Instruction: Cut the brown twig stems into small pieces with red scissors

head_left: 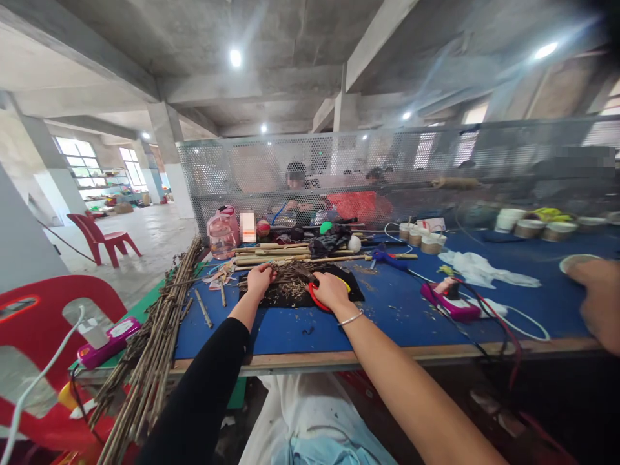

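My left hand point(260, 279) is closed in a pinch on a thin dried twig over the black cloth point(356, 287). To its right, my right hand point(333, 290) grips scissors point(316, 299) with red and yellow on the handles. Their dark blades point left toward the twig end, above a heap of brown cuttings point(285, 292) on the cloth. Behind the hands lie several longer dry sticks point(261, 259). A few short cut pieces point(203, 309) rest on the blue table left of my left hand.
A long bundle of dry stems point(159, 336) leans along the table's left end. A pink bottle point(223, 236), a blue-handled tool point(387, 259), a purple power strip point(450, 303) with cables and paper cups point(433, 242) stand around. At right is another person's hand point(600, 303).
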Motion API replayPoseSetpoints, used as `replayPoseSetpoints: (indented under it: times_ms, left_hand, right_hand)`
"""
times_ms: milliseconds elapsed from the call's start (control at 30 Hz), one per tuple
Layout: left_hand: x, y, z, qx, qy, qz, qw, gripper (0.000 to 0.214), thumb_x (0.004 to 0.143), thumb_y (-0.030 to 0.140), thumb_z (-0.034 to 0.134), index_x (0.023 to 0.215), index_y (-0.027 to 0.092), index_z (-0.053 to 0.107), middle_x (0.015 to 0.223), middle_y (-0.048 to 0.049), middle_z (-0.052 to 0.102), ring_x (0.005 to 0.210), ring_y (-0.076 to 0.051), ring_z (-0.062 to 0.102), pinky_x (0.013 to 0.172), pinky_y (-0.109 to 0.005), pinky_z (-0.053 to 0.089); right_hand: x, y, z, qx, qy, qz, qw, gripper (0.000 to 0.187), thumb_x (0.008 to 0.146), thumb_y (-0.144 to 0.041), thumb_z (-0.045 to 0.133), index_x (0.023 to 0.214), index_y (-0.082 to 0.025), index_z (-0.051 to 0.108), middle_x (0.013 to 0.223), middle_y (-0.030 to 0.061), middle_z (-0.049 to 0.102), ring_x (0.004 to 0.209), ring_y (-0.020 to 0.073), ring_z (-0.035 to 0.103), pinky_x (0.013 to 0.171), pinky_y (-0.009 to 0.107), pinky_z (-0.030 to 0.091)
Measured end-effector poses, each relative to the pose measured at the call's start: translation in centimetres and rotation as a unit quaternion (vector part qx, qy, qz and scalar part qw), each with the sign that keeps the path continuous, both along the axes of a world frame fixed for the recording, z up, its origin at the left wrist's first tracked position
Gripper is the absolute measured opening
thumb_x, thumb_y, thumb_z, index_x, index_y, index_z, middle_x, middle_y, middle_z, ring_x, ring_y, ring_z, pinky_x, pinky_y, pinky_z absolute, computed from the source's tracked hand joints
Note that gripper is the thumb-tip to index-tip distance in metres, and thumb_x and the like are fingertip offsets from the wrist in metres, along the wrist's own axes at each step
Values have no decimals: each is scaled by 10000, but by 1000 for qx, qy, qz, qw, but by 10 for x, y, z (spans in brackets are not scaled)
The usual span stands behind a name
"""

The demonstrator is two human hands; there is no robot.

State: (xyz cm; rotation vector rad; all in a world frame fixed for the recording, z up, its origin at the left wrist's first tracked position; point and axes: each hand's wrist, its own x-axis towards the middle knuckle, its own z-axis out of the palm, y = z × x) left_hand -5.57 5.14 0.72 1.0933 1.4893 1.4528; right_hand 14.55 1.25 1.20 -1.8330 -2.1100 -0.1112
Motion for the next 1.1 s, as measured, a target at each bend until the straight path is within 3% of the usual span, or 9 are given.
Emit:
replayPoseSetpoints:
  times_ms: [67,167,267,400,600,733,933,1100]
  left_hand:
    - [-2,-6,-1,9,131,-13,991,328,771,145,491,1071,102,618,834,-92,682,763,-158,640,717,-264,506]
    - [-6,-16,-3,69,332,-6,941,294,770,184,518,1027,146,654,999,-99,662,964,-193,591,891,-300,429]
    - [-9,-22,-4,102,424,-5,900,284,780,204,521,1024,158,660,1072,-99,638,1042,-201,552,947,-291,376]
    - [-8,-25,-3,124,379,29,917,346,804,199,491,1130,164,601,1008,-84,665,915,-172,608,879,-263,422]
    - [-7,-23,-3,60,237,16,969,289,812,223,481,1038,147,644,887,-69,691,690,-134,637,669,-223,490]
    - [-8,-19,-2,46,223,25,973,383,722,225,598,1087,108,613,809,-71,693,675,-142,635,680,-228,486]
    - [-4,-18,-2,29,160,29,986,303,785,232,514,1033,109,635,836,-93,692,687,-141,643,592,-201,479]
    - [-3,-18,3,26,193,60,979,293,805,263,495,1008,123,654,811,-89,697,672,-144,642,617,-217,482]
  right_hand:
    - [-1,0,-1,-2,0,0,1000,428,804,-525,447,1083,-227,576,957,92,616,922,203,576,725,259,392]
    - [-1,1,-2,4,1,-1,1000,408,807,-505,447,1070,-221,578,946,95,621,903,209,582,718,268,397]
    - [-1,0,-1,17,3,-3,1000,344,813,-424,456,1064,-214,564,927,89,627,871,213,592,683,267,402]
    - [-2,-5,4,24,15,-9,1000,357,801,-301,462,1142,-207,503,936,76,629,867,195,592,669,243,397]
    - [-1,-7,7,39,-4,45,998,417,761,-228,479,1175,-266,519,998,59,617,950,187,554,740,233,379]
    - [-1,-7,6,51,-1,45,998,424,759,-249,474,1179,-259,528,983,61,623,940,190,553,741,239,379]
    - [-2,-8,6,57,-4,48,997,394,768,-276,465,1153,-287,546,967,42,638,901,186,577,700,236,391]
    - [-2,-7,6,11,-24,52,998,362,780,-278,456,1123,-307,570,955,46,656,872,193,595,688,245,401]
